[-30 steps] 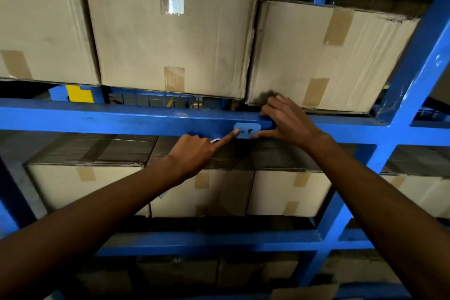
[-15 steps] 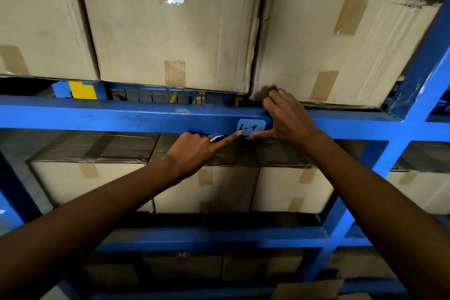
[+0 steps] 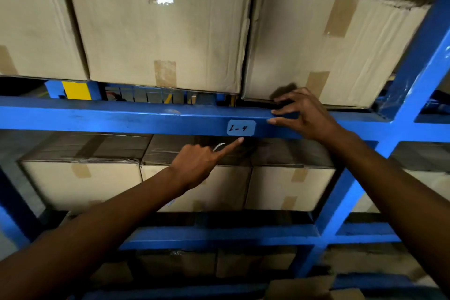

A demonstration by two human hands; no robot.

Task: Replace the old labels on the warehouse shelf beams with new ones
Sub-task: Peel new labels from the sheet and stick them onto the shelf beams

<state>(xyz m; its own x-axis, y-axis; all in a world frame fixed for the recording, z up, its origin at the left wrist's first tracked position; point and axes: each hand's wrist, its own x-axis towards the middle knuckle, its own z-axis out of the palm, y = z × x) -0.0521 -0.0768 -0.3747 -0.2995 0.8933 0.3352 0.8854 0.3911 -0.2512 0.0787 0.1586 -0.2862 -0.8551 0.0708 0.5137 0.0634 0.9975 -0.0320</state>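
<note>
A pale blue label (image 3: 241, 128) marked "1-4" is stuck flat on the front of the blue shelf beam (image 3: 121, 119). My left hand (image 3: 199, 163) is just below the beam. Its index finger points up and its tip ends right under the label's lower edge. The other fingers are curled around a small white curled strip (image 3: 218, 146). My right hand (image 3: 303, 114) rests on the beam just right of the label with its fingers spread, holding nothing. Its fingertips lie close to the label's right edge.
Large taped cardboard boxes (image 3: 165, 27) stand on the shelf above the beam, and smaller boxes (image 3: 80, 182) fill the shelf below. A blue upright post (image 3: 414, 75) slants up at the right. A lower beam (image 3: 219, 236) runs under my arms.
My left index finger has slid off the label and dropped just beneath it. My right thumb has left the label's right edge, so the whole label shows.
</note>
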